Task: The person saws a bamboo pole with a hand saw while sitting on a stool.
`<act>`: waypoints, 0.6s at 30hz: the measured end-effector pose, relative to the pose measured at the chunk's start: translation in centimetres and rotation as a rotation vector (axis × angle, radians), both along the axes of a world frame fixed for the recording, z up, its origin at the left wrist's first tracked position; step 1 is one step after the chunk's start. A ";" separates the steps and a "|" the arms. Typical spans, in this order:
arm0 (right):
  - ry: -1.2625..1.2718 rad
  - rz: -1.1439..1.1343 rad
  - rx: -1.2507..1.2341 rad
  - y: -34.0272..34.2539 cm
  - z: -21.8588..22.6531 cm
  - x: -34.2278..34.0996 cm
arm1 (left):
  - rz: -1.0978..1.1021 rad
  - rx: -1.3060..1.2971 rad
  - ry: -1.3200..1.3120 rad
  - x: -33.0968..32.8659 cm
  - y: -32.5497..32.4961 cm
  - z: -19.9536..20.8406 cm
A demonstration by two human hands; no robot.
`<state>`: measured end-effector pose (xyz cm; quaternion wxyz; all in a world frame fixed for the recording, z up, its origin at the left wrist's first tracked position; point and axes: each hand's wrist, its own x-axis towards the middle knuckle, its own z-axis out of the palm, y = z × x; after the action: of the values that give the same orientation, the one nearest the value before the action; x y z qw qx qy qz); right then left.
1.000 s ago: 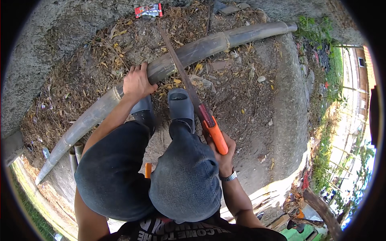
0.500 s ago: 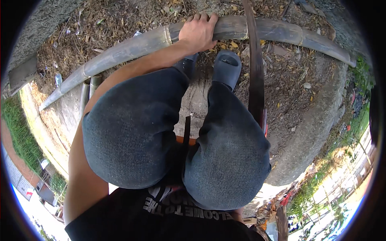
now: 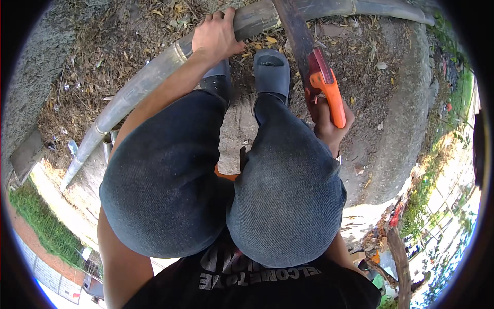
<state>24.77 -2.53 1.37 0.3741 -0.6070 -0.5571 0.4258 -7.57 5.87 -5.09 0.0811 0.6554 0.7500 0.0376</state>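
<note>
I am crouched over a long grey-green bamboo pole [image 3: 139, 85] that lies across the ground ahead of my feet. My left hand [image 3: 216, 33] grips the pole from above, near its middle. My right hand [image 3: 329, 123] is shut on the orange handle of a long dark machete [image 3: 301, 41]. The blade runs forward and crosses the pole just right of my left hand. My knees in dark grey trousers fill the centre, and my grey slip-on shoes [image 3: 271, 72] stand on a rough slab.
Dry leaves and wood chips [image 3: 118, 46] cover the ground around the pole. A concrete kerb [image 3: 406, 118] curves along the right. Grass [image 3: 36, 216] lies at the lower left, plants and debris at the lower right.
The view swung and tilted down. The machete in my right hand came from beside my right knee up across the pole. My left hand kept its grip on the pole.
</note>
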 end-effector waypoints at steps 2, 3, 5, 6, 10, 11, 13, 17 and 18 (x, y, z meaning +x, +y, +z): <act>-0.097 0.005 0.000 -1.2 -1.0 0.8 | 0.006 -0.147 -0.064 0.4 1.4 1.3; -0.146 0.013 -0.018 -4.1 -1.8 3.2 | 0.001 -0.184 -0.081 1.0 1.8 1.8; -0.245 -0.009 -0.109 -7.8 -0.5 5.1 | 0.024 -0.160 -0.037 1.0 1.6 1.4; -0.234 -0.001 -0.098 -7.5 -1.6 5.4 | 0.031 -0.158 -0.008 1.1 1.4 0.8; 0.104 -0.324 -0.073 -6.2 -3.7 2.9 | 0.040 -0.166 -0.027 -1.0 2.9 0.0; 0.059 -0.274 0.027 -5.5 -4.3 1.6 | 0.027 -0.187 0.025 -2.7 3.2 -0.2; -0.211 0.074 0.066 -4.8 -2.8 3.6 | 0.016 -0.256 0.030 -1.9 4.4 0.5; -0.408 0.220 -0.044 -12.7 2.5 8.8 | 0.009 -0.143 0.071 -0.2 2.8 -0.9; -0.391 0.227 -0.031 -11.7 0.2 9.0 | 0.019 -0.133 0.088 -0.5 2.9 -1.2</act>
<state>33.73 -14.18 1.61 0.1993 -0.6169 -0.6773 0.3478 -8.10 8.80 -6.29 0.0910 0.6424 0.7599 -0.0407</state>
